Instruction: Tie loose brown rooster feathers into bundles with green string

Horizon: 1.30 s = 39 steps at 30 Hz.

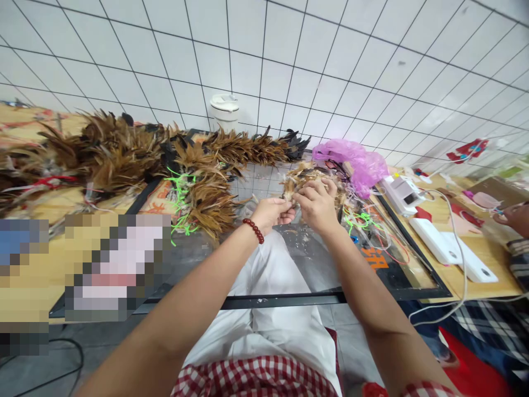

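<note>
Over the glass-topped panel, my left hand (273, 213), with a red bead bracelet (253, 230) at the wrist, is closed in a pinch. Its fingers mostly hide the small feathers between them. Close beside it on the right, my right hand (317, 203) curls its fingers into a pile of light brown feathers (303, 172). The fingertips of both hands nearly meet. Brown feather bundles (210, 204) tied with bright green string (178, 196) lie left of my hands.
Long feather garlands (248, 148) stretch along the back near a white lidded cup (224, 110). A purple plastic bag (353, 160) lies back right, above tangled strings (366, 223). Farther right are white power strips (452, 251), a cable and another person's hand (516, 218). A black frame edge (285, 300) runs in front.
</note>
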### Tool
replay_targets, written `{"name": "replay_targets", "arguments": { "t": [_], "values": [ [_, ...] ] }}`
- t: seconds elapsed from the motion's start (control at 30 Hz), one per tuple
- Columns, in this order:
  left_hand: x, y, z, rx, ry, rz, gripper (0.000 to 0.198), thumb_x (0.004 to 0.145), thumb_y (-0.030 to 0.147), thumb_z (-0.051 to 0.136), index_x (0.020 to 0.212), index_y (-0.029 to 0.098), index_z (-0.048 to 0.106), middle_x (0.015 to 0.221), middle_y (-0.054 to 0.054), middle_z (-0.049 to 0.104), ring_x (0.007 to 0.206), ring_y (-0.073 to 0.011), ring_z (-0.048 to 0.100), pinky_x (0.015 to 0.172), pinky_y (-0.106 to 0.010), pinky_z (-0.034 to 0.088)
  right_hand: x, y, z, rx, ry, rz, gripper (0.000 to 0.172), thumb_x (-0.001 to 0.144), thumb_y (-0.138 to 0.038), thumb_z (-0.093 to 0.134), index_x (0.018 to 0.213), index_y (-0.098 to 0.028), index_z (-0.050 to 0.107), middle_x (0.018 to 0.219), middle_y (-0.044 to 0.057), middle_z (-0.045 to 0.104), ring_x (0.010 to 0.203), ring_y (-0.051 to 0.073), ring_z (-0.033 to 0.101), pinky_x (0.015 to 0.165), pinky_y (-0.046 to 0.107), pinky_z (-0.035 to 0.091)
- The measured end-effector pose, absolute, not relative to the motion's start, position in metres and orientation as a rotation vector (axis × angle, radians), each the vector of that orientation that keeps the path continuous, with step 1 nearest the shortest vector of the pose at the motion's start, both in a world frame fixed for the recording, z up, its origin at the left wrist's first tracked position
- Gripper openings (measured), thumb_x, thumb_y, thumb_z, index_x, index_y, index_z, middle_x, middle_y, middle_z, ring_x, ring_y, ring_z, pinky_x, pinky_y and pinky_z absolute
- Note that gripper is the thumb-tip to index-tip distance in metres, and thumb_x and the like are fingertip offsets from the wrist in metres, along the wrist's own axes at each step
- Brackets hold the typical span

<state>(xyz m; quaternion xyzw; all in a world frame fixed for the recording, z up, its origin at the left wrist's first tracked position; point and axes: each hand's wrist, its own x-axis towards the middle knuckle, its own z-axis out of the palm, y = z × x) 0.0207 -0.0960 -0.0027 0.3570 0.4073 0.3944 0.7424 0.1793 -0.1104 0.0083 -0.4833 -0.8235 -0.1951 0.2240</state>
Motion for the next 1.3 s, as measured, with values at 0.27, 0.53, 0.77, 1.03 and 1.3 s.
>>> {"name": "replay_targets", "arguments": {
  "t": [0.27,0.53,0.77,1.03,1.3],
  "values": [
    [0.018,-0.091,-0.002,0.744,0.859,1.079,0.010,0.076,0.013,0.069,0.068,0.009,0.065,0.058,-0.003,0.062,0.047,-0.0065,0.054,0.048,-0.018,0.042,0.204,-0.099,0.003,-1.625,-2.072,-0.540,0.031,0.089,-0.018,0.046,0.100,-0.031,0.072,0.096,0.006,0.069,0.109,0.026,0.048,0.100,0.049,0.020],
    [0.016,-0.085,-0.003,0.595,0.922,1.254,0.007,0.077,0.014,0.068,0.072,0.011,0.063,0.061,-0.001,0.062,0.051,-0.0060,0.055,0.051,-0.018,0.042,0.232,-0.090,-0.008,-1.876,-2.048,-0.216,0.023,0.073,-0.014,0.055,0.062,-0.024,0.072,0.092,0.006,0.065,0.095,0.025,0.050,0.085,0.045,0.028],
    [0.016,-0.085,-0.005,0.585,0.924,1.267,0.009,0.079,0.014,0.065,0.071,0.010,0.062,0.059,0.000,0.061,0.049,-0.0053,0.054,0.050,-0.017,0.041,0.217,-0.096,0.006,-1.738,-2.158,-0.247,0.026,0.085,-0.017,0.050,0.092,-0.027,0.073,0.100,0.008,0.065,0.103,0.026,0.050,0.085,0.042,0.028],
    [0.017,-0.086,-0.006,0.602,0.937,1.271,0.013,0.074,0.017,0.072,0.070,0.011,0.062,0.061,-0.001,0.062,0.049,-0.0056,0.055,0.050,-0.018,0.043,0.203,-0.093,-0.012,-1.804,-2.167,-0.108,0.029,0.084,-0.015,0.046,0.097,-0.023,0.070,0.100,0.010,0.067,0.100,0.025,0.056,0.084,0.040,0.037],
    [0.017,-0.084,-0.009,0.627,0.935,1.290,0.014,0.075,0.019,0.072,0.069,0.011,0.062,0.060,0.000,0.061,0.048,-0.0049,0.054,0.049,-0.017,0.042,0.216,-0.076,-0.011,-1.354,-1.471,0.463,0.019,0.077,-0.035,0.055,0.083,-0.019,0.063,0.076,0.001,0.064,0.067,0.014,0.056,0.069,0.028,0.047]
  ]
}}
